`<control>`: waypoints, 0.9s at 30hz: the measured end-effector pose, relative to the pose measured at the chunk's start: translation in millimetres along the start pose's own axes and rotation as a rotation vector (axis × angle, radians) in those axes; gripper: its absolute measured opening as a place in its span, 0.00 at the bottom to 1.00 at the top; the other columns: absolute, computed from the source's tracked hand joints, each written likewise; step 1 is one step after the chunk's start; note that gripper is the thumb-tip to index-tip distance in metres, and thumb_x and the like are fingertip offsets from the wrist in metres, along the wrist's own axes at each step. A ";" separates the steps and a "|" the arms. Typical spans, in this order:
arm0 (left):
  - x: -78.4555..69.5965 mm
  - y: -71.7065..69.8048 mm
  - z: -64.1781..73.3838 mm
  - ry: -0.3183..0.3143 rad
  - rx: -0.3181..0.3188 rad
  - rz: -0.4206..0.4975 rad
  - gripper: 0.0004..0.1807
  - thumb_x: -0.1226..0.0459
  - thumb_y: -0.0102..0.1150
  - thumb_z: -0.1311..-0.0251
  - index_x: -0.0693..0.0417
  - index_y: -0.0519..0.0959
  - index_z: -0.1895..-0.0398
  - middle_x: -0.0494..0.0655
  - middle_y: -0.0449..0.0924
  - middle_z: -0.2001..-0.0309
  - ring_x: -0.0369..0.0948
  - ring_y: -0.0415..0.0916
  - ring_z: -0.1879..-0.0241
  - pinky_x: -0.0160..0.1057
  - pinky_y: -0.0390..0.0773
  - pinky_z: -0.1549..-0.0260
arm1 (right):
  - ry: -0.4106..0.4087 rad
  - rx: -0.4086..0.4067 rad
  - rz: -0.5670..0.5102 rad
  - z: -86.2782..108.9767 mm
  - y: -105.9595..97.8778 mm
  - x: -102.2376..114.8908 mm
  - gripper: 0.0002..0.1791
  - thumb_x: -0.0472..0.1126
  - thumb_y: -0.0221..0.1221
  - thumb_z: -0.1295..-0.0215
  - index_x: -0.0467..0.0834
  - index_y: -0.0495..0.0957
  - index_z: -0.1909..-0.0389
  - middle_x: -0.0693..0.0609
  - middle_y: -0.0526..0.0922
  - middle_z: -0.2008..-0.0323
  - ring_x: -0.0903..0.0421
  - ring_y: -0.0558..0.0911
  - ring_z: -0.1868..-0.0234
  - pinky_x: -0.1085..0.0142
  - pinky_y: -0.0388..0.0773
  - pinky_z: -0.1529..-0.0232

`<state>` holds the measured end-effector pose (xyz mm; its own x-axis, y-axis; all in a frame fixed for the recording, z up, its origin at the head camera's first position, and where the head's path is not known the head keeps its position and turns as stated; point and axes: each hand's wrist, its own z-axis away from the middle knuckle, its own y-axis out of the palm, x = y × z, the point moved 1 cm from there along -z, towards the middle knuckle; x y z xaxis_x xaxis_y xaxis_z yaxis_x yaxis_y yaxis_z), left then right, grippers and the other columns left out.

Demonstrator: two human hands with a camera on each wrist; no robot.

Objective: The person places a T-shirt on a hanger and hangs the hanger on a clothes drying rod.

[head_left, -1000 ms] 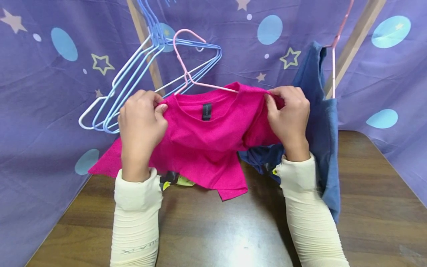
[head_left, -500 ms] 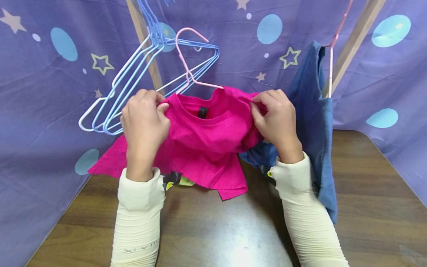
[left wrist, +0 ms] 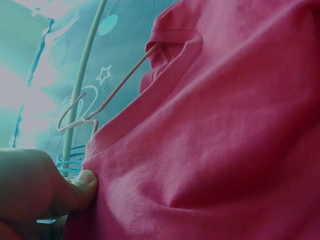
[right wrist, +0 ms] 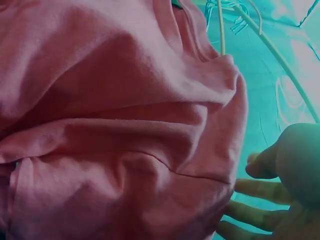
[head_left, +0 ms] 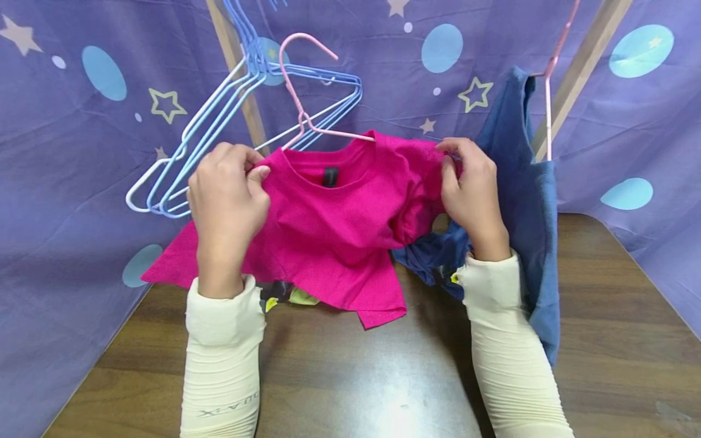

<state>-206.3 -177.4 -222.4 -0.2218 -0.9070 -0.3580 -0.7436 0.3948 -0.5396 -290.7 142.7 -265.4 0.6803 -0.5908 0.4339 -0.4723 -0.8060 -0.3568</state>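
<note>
- Across the far side of my feed hangs a creased purple fabric backdrop (head_left: 394,79), printed with light-blue ovals (head_left: 442,47), solid cream stars (head_left: 20,35), yellow-outlined stars (head_left: 168,104) and white dots (head_left: 58,62).
- I see two straight, pale wooden bars slanting before it, one left (head_left: 224,30), one right (head_left: 586,67).
- Nearer, I have a brown wood-grain table (head_left: 328,377), its far-right corner rounded.
- White glare (head_left: 397,420) shines on its near middle.
- My left-wrist view brightens to whitish at left.

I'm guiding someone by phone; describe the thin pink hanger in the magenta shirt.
Above the brown wooden table, find the magenta shirt; the thin pink hanger rises from its neckline. Unlike the blue and white hangers behind, it's pink; the other pink hanger carries a blue garment.
</note>
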 end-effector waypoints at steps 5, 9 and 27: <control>-1.2 -1.4 0.0 0.002 -0.007 0.009 0.05 0.68 0.62 0.35 0.63 0.84 0.63 0.57 0.83 0.61 0.59 0.80 0.55 0.60 0.75 0.55 | 0.078 0.014 0.008 0.4 1.5 -5.4 0.16 0.30 0.55 0.29 0.31 0.78 0.43 0.37 0.86 0.49 0.42 0.86 0.51 0.48 0.80 0.46; -2.0 -1.1 0.3 0.003 -0.006 0.007 0.05 0.68 0.62 0.35 0.63 0.84 0.64 0.57 0.84 0.61 0.59 0.81 0.56 0.60 0.75 0.56 | 0.116 0.031 0.071 1.0 2.0 -8.5 0.16 0.32 0.60 0.30 0.32 0.81 0.44 0.36 0.86 0.52 0.40 0.84 0.55 0.47 0.77 0.48; 0.5 -3.0 -1.0 -0.050 -0.014 0.019 0.06 0.67 0.61 0.34 0.63 0.84 0.63 0.57 0.83 0.63 0.59 0.80 0.61 0.59 0.73 0.57 | 0.104 -0.375 0.060 2.2 3.5 -16.4 0.04 0.27 0.62 0.36 0.31 0.84 0.70 0.37 0.84 0.70 0.47 0.81 0.70 0.74 0.66 0.65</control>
<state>-204.8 -179.1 -220.2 -0.2045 -0.8910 -0.4054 -0.7482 0.4093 -0.5222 -302.2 149.6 -275.6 0.5940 -0.6227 0.5094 -0.6946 -0.7164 -0.0658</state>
